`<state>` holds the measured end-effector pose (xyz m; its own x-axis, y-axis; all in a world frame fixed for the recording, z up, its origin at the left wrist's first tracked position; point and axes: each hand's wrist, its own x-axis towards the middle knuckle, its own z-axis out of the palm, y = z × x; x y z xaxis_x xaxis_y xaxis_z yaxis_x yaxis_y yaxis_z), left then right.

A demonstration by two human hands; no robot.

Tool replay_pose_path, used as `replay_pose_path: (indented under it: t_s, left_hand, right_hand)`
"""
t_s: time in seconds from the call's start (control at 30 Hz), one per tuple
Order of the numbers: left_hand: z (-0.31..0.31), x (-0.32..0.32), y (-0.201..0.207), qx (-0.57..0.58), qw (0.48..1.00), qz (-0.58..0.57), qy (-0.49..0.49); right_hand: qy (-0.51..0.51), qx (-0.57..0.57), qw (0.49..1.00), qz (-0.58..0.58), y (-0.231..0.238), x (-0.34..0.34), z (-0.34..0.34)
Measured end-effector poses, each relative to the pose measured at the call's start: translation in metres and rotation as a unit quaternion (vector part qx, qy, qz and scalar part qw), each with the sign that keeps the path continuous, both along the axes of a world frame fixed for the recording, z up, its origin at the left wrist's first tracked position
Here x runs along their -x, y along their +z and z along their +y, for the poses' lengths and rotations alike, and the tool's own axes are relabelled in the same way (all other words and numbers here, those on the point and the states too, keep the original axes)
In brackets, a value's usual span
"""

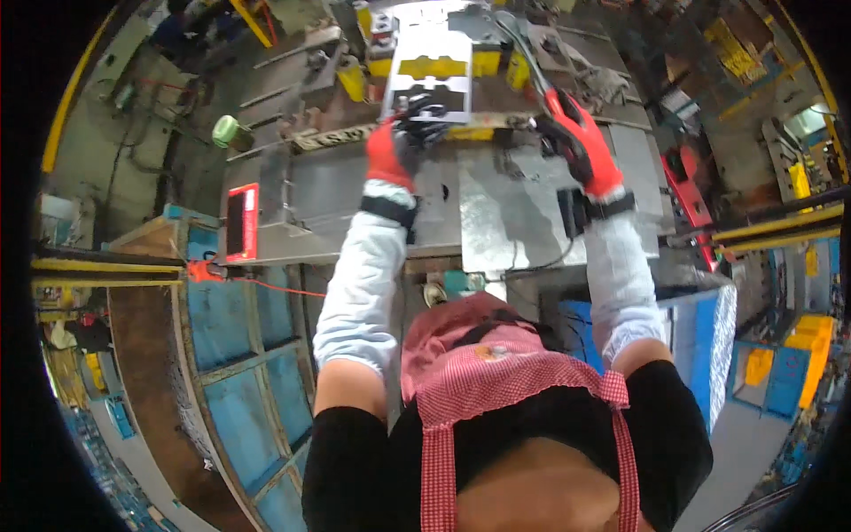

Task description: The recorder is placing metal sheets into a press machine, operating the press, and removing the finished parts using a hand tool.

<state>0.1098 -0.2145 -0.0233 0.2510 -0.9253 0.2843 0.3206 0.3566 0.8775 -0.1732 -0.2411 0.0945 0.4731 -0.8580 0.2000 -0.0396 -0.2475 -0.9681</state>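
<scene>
My left hand [408, 146], in a red glove with black fingers, is at the near edge of a flat metal plate with cut-out openings [432, 87]. Its fingers are closed on that edge, with the thumb side partly hidden. The plate lies over yellow blocks of a press die [486, 64]. To the right, my right hand [581, 146] wears the same kind of glove. Its fingers are curled around the red end of a long, curved grey tool [530, 60], which reaches away from me over the die. The tool's exact kind does not show.
A shiny sheet of metal [505, 213] lies on the table's near right. A red-framed panel [242, 222] is at the left edge, near a pale green container [227, 131]. Blue-panelled frames [222, 328] stand below left, and a blue bin [700, 328] below right.
</scene>
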Motion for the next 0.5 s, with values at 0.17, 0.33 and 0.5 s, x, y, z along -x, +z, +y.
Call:
replay_pose_path:
  t_s: [0.17,0.33,0.5]
  left_hand:
    - [0.083,0.003,0.038,-0.006,0.833,-0.525,0.175]
    - [0.184,-0.003,0.003,-0.044,0.89,-0.407,0.2]
    - [0.29,-0.011,-0.005,-0.053,0.827,-0.495,0.26]
  right_hand:
    - [-0.079,-0.24,0.967,-0.023,-0.067,0.124,0.07]
    - [-0.104,-0.33,0.938,0.025,-0.135,0.118,0.066]
    - [-0.116,-0.264,0.956,-0.049,-0.176,0.131,0.057]
